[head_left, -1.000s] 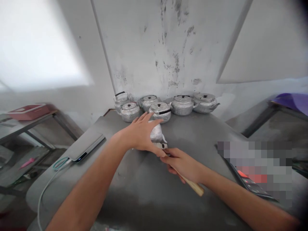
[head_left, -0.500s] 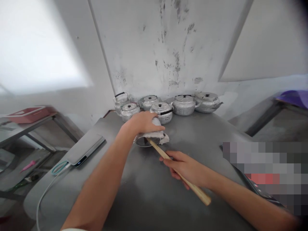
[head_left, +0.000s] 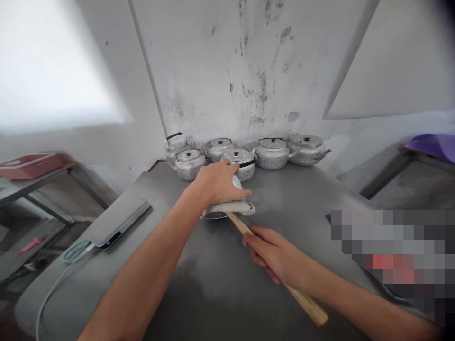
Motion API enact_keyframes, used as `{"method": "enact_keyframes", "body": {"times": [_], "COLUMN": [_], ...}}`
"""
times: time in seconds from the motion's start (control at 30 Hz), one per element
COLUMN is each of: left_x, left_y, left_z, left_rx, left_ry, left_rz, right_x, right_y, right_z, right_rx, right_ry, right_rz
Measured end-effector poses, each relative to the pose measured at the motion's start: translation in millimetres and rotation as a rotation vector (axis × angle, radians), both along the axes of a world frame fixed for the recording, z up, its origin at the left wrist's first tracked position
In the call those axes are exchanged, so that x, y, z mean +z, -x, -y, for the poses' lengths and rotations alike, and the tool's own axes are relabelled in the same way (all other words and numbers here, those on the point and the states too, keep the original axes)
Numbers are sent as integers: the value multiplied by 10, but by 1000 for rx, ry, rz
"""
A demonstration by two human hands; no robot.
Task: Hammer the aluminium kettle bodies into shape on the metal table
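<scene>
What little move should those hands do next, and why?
Perhaps the right hand should ease the wooden stick gently back a bit: its far end disappears at the pale edge of the silvery pot, hiding the tip, while the left hand holds the pot.

We see only part of the silver pot (head_left: 237, 182) above the table (head_left: 213, 293), since our left hand (head_left: 220, 182) covers the rest. The far tip of the stick (head_left: 307, 303) in our right hand (head_left: 272, 253) is hidden from us. A blocky blur masks the thing (head_left: 394, 255) at the table's right. The picture's edge cuts the red tray (head_left: 31, 166) left of the table and the purple thing (head_left: 435, 147) right of it.
</scene>
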State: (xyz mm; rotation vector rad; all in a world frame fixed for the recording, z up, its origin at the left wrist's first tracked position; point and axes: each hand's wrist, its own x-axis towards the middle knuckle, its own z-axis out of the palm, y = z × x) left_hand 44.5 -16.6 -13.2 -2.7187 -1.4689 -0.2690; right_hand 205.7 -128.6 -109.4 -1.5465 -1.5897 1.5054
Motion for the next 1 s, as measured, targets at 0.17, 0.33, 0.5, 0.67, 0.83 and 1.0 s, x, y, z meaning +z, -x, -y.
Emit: {"method": "enact_keyframes", "body": {"times": [0.17, 0.33, 0.5, 0.67, 0.83, 1.0], "left_x": [2, -41, -47, -40, -34, -41], "left_y": [5, 4, 7, 4, 3, 4], "left_z": [-31, -68, -67, -63, -55, -59], "left_rx": [36, 41, 34, 35, 34, 30], "left_ry": [55, 3, 3, 3, 1, -3], "left_rz": [9, -7, -11, -5, -4, 0], "right_x": [-117, -104, -32, -44, -53, 42], "right_y": [-11, -5, 2, -15, -7, 2], "right_z": [16, 33, 55, 38, 38, 70], "right_rx": [2, -6, 3, 5, 14, 13], "right_ry": [6, -52, -37, -60, -61, 35], "right_rz": [3, 64, 111, 115, 70, 79]}}
